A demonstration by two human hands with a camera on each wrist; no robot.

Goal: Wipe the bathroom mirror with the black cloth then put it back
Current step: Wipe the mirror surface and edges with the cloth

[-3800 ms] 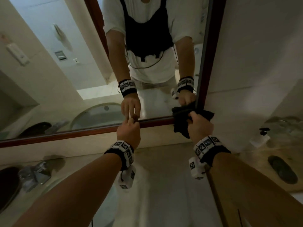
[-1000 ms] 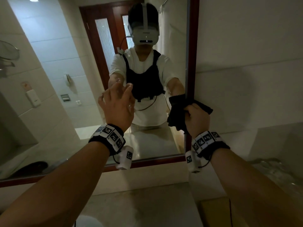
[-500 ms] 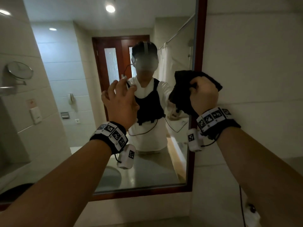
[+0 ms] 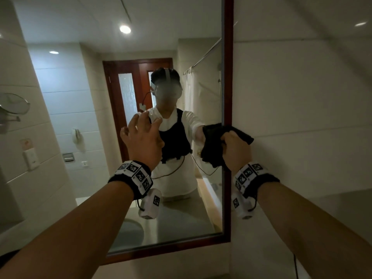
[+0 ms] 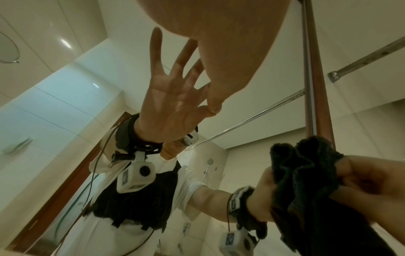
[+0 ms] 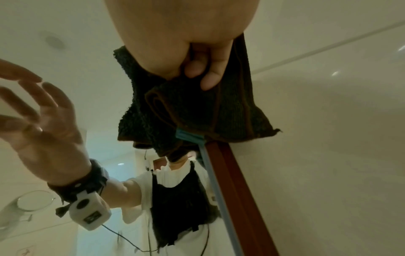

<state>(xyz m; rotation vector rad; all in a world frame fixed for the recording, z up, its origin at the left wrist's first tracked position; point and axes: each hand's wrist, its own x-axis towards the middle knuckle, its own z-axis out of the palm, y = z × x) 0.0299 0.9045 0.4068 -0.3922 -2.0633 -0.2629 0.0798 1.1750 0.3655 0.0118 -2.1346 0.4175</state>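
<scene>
Facing the bathroom mirror, we press the black cloth over its right frame edge; our right hand grips it bunched, our left hand spread, holding nothing. Soft, light terry likely: best held wadded mid-fold

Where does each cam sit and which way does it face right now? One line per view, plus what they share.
Head: worn on the head, facing the mirror; shows both forearms, the open left hand and the right hand gripping the black cloth.
Left wrist: under the left wrist, looking up along the palm at the glass; shows the left hand's fingers.
Right wrist: under the right wrist, looking up at the mirror frame; shows fingers curled on the cloth.
Shared: all three show cloth and frame.
</scene>
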